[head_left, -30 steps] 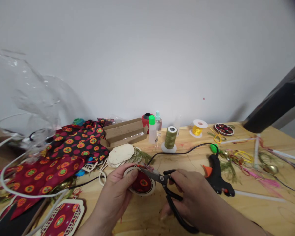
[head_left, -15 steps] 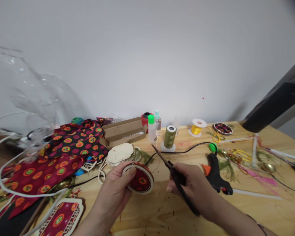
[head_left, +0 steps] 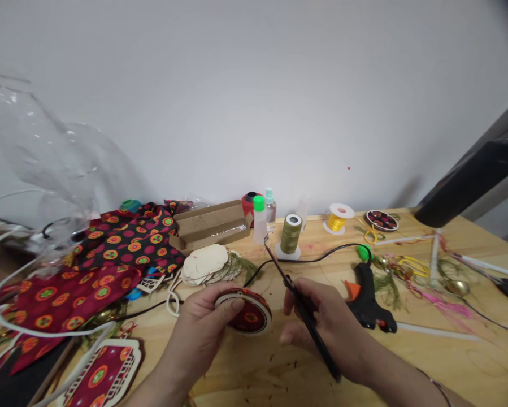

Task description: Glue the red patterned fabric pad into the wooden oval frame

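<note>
Between the thumb and fingers of my left hand (head_left: 209, 322) is a round ornament (head_left: 250, 316), dark red patterned fabric set in a pale rim. It is tilted, and its left edge lies under my thumb. My right hand (head_left: 325, 325) holds a pair of black-handled scissors (head_left: 303, 305), whose narrow blades point up and away toward the bottles. The scissors and the ornament are apart. Just beyond my left hand lies a stack of pale oval blanks (head_left: 205, 264) with olive tassels (head_left: 247, 268) beside it.
A black glue gun (head_left: 370, 302) lies right of my right hand, its cable crossing behind. Farther back stand an olive thread spool (head_left: 290, 234), a green-capped bottle (head_left: 259, 220) and a yellow cord spool (head_left: 339, 219). Patterned fabric (head_left: 122, 243) and a framed fabric panel (head_left: 103, 373) are at left.
The ornament has moved slightly right and tipped flatter. The scissors have turned more edge-on in my right hand, and that hand's thumb and fingers have shifted on them.
</note>
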Demonstrator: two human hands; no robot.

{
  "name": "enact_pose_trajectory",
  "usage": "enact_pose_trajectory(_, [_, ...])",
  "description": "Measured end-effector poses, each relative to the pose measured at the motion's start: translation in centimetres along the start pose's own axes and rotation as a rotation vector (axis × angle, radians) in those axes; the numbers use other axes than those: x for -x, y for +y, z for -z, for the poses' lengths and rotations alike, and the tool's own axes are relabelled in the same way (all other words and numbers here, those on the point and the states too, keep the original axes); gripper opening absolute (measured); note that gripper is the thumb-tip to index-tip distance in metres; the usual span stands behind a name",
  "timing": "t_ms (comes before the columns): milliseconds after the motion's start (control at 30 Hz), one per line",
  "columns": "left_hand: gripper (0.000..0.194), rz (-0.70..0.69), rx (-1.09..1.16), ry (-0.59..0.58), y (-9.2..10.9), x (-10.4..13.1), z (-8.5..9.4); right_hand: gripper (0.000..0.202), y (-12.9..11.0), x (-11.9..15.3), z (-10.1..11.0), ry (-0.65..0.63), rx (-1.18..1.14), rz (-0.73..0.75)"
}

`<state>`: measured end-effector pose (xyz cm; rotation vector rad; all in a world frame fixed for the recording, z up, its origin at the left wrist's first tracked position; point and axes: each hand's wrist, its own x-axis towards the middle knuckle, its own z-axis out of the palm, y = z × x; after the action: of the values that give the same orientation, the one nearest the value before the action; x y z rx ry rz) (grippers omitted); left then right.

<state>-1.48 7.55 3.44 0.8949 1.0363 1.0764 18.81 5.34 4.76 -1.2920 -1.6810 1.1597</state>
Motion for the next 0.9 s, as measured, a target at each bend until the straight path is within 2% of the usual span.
enact_pose_trajectory(167, [0.014,-0.017,-0.205,-0.116,-0.1,0.4,-0.4,0.035,-0.3,0.3,-0.4,0.03,0.034,0.015])
enact_pose_trajectory(267, [0.012,-0.015,-0.248,-0.178,-0.1,0.6,-1.0,0.03,-0.3,0.5,-0.6,0.05,0.051,0.046])
enact_pose_trajectory(467, [0.01,0.066,-0.17,-0.197,-0.2,0.7,-1.8,0.016,-0.2,0.5,-0.8,0.028,0.136,0.076])
enact_pose_trajectory(767, [0.007,-0.015,-0.239,-0.242,-0.3,0.7,-1.7,0.013,0.3,0.3,-0.9,0.004,0.157,0.091])
enact_pose_trajectory(900, [0.009,-0.029,-0.331,-0.197,-0.4,0.6,-1.6,0.011,0.2,0.3,-0.9,-0.022,0.064,0.059])
